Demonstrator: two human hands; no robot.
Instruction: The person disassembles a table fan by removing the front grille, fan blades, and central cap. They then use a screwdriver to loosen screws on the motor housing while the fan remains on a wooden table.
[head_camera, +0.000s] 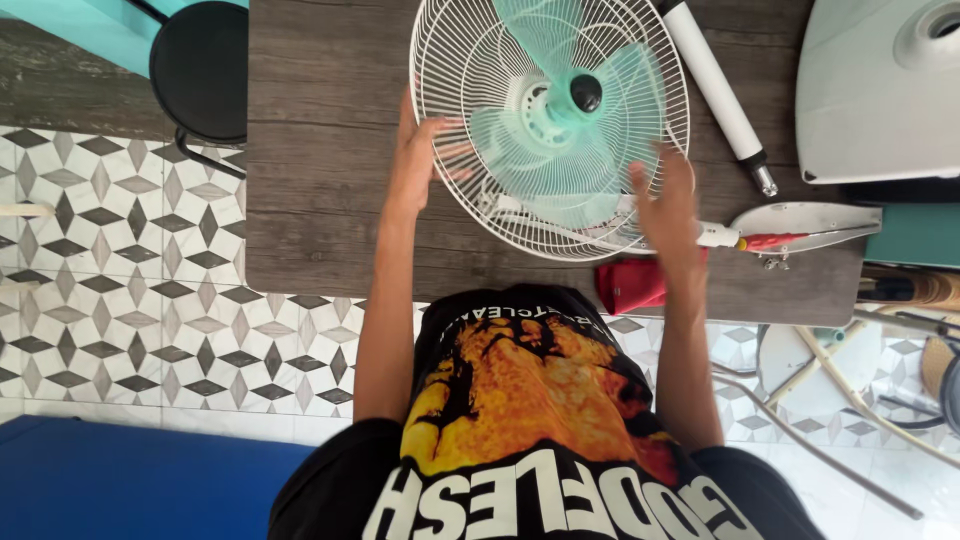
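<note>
Fan head: a round white wire grille (470, 60) with pale green blades (620, 100) and a dark hub (586, 92) lies flat on the surface, in the upper middle of the frame.
Left hand: the left hand (420, 160) lies open at the left edge of the grille, fingers spread and reaching over the wires, touching the rim rather than clenched round it.
Right hand: the right hand (668, 205) is at the lower right edge of the grille, fingers spread and loose; it is blurred, and I cannot tell whether it grips the wire or only touches it.
Surface: a dark wood-grain surface (320, 150) carries the fan, filling the upper centre of the frame.
White tube: a white tube (715, 85) with a metal end lies slanted just right of the grille.
Metal part: a flat silvery piece (810, 222) lies to the right of the right hand, with a red-tipped white end beside it.
Red cloth: a red cloth (632, 285) sits at the near edge of the surface, under the right wrist.
White base: a large white moulded part (880, 100) is in the upper right.
Stool: a black round stool (200, 65) stands in the upper left.
Floor: patterned grey and white tiles (120, 300) at left.
</note>
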